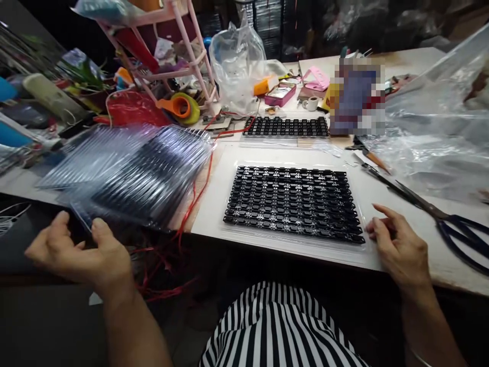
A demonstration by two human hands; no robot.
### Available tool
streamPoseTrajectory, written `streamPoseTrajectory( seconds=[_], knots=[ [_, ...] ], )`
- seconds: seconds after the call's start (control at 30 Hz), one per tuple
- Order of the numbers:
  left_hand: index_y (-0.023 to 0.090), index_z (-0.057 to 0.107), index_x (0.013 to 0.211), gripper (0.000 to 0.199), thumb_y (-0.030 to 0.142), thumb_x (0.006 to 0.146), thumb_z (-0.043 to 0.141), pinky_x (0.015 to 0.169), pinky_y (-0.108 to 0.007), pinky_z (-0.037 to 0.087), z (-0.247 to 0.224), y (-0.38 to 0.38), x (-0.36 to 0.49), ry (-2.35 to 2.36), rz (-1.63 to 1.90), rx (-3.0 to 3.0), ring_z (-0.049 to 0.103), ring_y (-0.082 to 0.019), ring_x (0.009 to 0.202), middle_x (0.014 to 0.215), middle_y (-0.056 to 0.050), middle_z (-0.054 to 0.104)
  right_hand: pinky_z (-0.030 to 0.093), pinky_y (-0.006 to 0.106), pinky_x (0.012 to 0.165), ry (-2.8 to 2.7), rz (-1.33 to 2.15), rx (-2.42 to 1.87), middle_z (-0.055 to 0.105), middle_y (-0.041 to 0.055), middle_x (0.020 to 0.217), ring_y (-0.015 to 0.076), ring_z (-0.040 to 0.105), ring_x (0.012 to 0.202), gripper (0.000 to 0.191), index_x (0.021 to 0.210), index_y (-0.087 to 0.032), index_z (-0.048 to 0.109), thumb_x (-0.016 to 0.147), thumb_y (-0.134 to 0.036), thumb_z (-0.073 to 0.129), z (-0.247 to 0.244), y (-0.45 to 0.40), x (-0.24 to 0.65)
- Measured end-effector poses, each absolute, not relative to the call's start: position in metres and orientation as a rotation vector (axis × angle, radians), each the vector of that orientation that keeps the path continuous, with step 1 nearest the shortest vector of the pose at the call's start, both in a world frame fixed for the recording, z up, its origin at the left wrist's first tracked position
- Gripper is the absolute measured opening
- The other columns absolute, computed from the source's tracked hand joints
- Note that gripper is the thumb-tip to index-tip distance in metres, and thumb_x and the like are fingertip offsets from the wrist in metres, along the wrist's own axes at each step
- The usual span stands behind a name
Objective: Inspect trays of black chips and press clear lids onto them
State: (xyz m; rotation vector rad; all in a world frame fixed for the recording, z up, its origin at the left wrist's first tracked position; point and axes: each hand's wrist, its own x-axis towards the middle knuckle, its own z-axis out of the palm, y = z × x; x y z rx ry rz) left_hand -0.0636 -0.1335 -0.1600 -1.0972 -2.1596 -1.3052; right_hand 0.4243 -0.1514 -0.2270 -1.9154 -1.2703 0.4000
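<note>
A clear plastic tray filled with rows of small black parts (pixel 294 201) lies flat on the white table in front of me. My right hand (pixel 401 244) rests beside its right edge, fingers loosely curled and apart, holding nothing. At the left, my left hand (pixel 80 250) is raised just off the table's front edge, close to the near corner of a stack of clear plastic trays (pixel 145 178). Its thumb and fingers are apart, with nothing visible between them. The stack looks blurred and ribbed.
Behind the filled tray lies another tray of black parts (pixel 286 126). Large dark-handled scissors (pixel 439 214) lie at the right, near plastic sheeting (pixel 431 132). Red string (pixel 196 201) hangs over the front edge. A pink rack (pixel 171 71), orange tape dispenser (pixel 179 107) and plastic bag (pixel 237 66) stand behind.
</note>
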Motion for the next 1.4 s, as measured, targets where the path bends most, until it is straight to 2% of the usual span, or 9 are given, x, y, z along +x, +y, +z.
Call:
streamPoseTrajectory(
  seconds=[0.1,0.23,0.33,0.63,0.83,1.03,1.17,1.3,1.4],
  knots=[
    [0.016,0.047,0.126,0.073,0.013,0.057,0.071,0.090,-0.040,0.044,-0.163,-0.126,-0.094,-2.362,-1.732,-0.777,0.052,-0.021,0.102,0.119,-0.007,0.048,0.048,0.036,0.066,-1.273,0.395,-1.923,0.063,0.0034,0.080,0.0210,0.061,0.069,0.047,0.128,-0.024,0.054,0.087,-0.047,0.047,-0.229,-0.154,0.422],
    [0.016,0.054,0.102,0.032,0.022,0.071,0.061,0.056,-0.030,0.048,-0.171,-0.127,-0.097,-2.603,-2.194,-0.731,0.053,-0.013,0.057,0.068,0.003,0.056,0.047,0.033,0.061,-1.268,0.364,-1.913,0.063,0.0032,0.078,0.0203,0.061,0.069,0.047,0.125,-0.023,0.056,0.086,-0.047,0.049,-0.230,-0.155,0.423],
    [0.016,0.058,0.090,0.014,0.025,0.080,0.053,0.051,-0.026,0.047,-0.170,-0.136,-0.086,-2.582,-2.380,-0.815,0.053,-0.013,0.050,0.050,0.003,0.056,0.048,0.033,0.064,-1.304,0.345,-1.912,0.064,0.0036,0.079,0.0197,0.061,0.070,0.045,0.124,-0.022,0.057,0.086,-0.046,0.050,-0.231,-0.155,0.424],
    [0.030,0.052,0.117,0.034,0.022,0.084,0.054,0.044,-0.021,0.047,-0.151,-0.139,-0.051,-2.135,-2.504,-1.374,0.066,-0.015,0.056,0.059,0.007,0.070,0.049,0.030,0.062,-1.224,0.402,-1.787,0.064,0.0018,0.077,0.0159,0.060,0.065,0.038,0.116,-0.022,0.063,0.085,-0.044,0.056,-0.221,-0.150,0.421],
    [0.026,0.052,0.119,0.052,0.037,0.072,0.070,0.046,-0.022,0.048,-0.149,-0.112,0.012,-2.239,-2.761,-1.860,0.066,-0.017,0.055,0.065,0.001,0.072,0.049,0.033,0.064,-1.155,0.622,-1.347,0.068,0.0049,0.084,0.0167,0.061,0.064,0.042,0.121,-0.023,0.059,0.087,-0.047,0.053,-0.172,-0.125,0.399],
    [0.013,0.048,0.128,0.060,0.052,0.083,0.054,0.039,-0.020,0.031,-0.172,-0.082,0.043,-2.536,-2.151,-2.311,0.044,-0.009,0.040,0.049,0.006,0.052,0.042,0.025,0.042,-0.917,1.149,-1.308,0.066,0.0030,0.076,0.0135,0.056,0.052,0.066,0.138,-0.023,0.045,0.078,-0.041,0.065,-0.156,-0.110,0.396],
    [0.011,0.065,0.107,0.052,0.053,0.087,0.042,0.045,-0.025,0.038,-0.193,-0.076,0.035,-2.535,-1.669,-2.354,0.045,-0.012,0.044,0.046,0.005,0.045,0.035,0.021,0.034,-0.873,1.149,-1.445,0.060,-0.0005,0.068,0.0117,0.048,0.048,0.074,0.137,-0.021,0.046,0.071,-0.039,0.072,-0.175,-0.119,0.403],
    [0.016,0.070,0.100,0.041,0.047,0.081,0.053,0.083,-0.034,0.048,-0.204,-0.075,0.033,-2.480,-1.466,-2.427,0.064,-0.023,0.092,0.088,-0.005,0.072,0.040,0.021,0.038,-0.878,1.174,-1.477,0.057,-0.0008,0.067,0.0136,0.053,0.056,0.082,0.141,-0.019,0.042,0.069,-0.043,0.075,-0.186,-0.130,0.411],
    [0.014,0.067,0.109,0.046,0.047,0.080,0.051,0.101,-0.039,0.040,-0.206,-0.073,0.035,-2.455,-1.376,-2.476,0.058,-0.025,0.112,0.116,-0.010,0.067,0.041,0.021,0.039,-0.904,1.179,-1.502,0.057,-0.0009,0.066,0.0131,0.052,0.056,0.087,0.143,-0.017,0.037,0.070,-0.046,0.074,-0.186,-0.134,0.417]
  ],
)
